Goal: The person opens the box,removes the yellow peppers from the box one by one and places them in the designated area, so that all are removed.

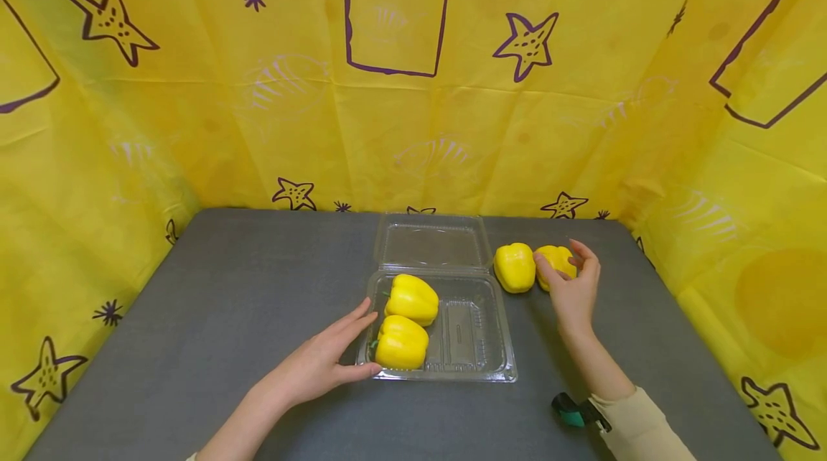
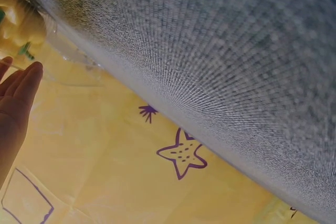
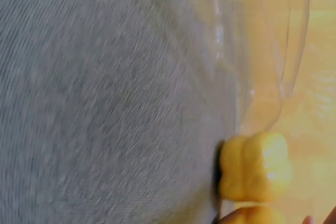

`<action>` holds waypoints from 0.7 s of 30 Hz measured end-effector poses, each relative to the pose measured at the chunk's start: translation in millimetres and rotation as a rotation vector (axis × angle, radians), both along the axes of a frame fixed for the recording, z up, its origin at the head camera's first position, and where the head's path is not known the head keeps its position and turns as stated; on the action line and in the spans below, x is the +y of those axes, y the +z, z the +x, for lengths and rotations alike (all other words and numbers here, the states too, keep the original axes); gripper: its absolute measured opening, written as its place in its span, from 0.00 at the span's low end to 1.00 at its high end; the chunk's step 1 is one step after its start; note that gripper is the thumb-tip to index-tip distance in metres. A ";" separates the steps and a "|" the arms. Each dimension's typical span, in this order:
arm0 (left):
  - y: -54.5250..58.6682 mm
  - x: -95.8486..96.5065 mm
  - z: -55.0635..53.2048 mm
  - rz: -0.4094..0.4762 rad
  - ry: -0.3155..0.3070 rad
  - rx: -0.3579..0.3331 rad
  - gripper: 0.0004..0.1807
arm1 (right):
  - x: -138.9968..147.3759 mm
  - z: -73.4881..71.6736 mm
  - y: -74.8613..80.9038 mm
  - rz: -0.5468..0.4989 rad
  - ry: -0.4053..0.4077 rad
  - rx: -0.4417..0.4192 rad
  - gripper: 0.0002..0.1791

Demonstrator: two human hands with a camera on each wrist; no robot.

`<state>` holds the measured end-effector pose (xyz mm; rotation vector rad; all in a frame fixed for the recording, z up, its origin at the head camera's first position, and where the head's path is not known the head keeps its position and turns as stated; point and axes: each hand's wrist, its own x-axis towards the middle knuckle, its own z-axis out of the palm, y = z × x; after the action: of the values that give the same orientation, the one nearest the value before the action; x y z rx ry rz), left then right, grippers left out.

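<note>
A clear plastic clamshell container [image 1: 460,375] lies with its lid [image 1: 433,242] folded back. In its left half sit two yellow bell peppers, the rear one [image 1: 413,299] and the front one [image 1: 402,343], green stems facing left. My left hand [image 1: 323,357] is at the container's left side, fingers extended and thumb by the front left corner. Right of the lid, a third yellow bell pepper [image 1: 515,268] stands beside a fourth [image 1: 555,260]. My right hand [image 1: 576,292] spreads around that fourth pepper, thumb at its left; in the right wrist view the visible fingertips look apart from it.
The grey tabletop [image 1: 258,289] extends on both sides of the container. Yellow cloth [image 1: 420,123] with starfish drawings encloses the table at the back and sides. A dark band with a green part [image 1: 571,411] hangs at my right wrist.
</note>
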<state>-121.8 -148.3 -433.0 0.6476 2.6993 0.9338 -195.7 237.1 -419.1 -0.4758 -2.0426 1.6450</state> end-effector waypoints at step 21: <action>-2.0 -0.5 0.2 -0.009 0.002 0.021 0.48 | -44.1 13.5 6.1 -0.023 0.406 0.038 0.38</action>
<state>-121.7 -148.8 -435.0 0.6563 2.7216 0.9202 -182.1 193.1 -413.1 -0.0325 -2.1981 1.8871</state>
